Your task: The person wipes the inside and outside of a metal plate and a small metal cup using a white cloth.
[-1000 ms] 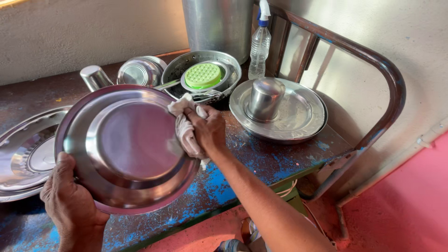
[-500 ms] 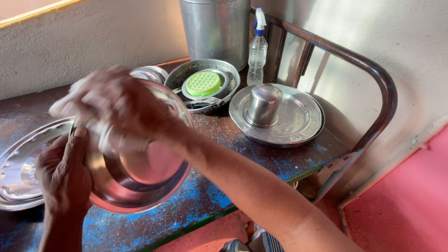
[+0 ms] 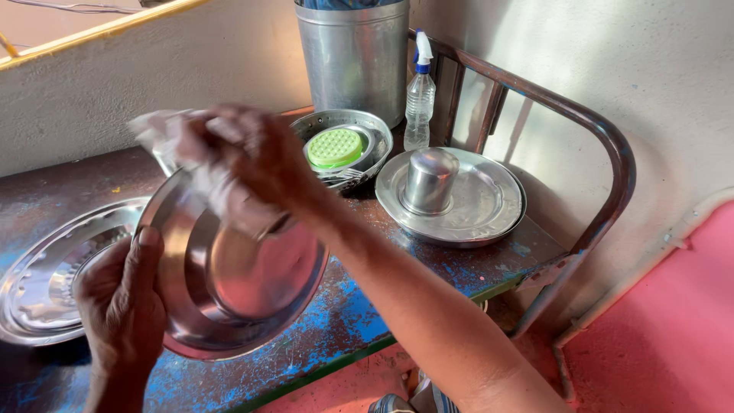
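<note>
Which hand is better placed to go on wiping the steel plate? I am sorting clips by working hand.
Probably the right hand: it grips the cloth at the upper rim of the steel plate. The left hand clasps the plate's left edge, tilting it up.

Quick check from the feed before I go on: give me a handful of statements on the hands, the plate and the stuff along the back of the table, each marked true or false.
1. The left hand grips the rim of the steel plate. True.
2. The right hand presses a cloth at the plate's upper edge. True.
3. The steel tumbler stands mouth up. False: it sits upside down on the stacked plates.
4. The green scrubber lies on the bare table. False: it rests in a steel bowl.
5. The spray bottle stands upright beside the tall steel container. True.
</note>
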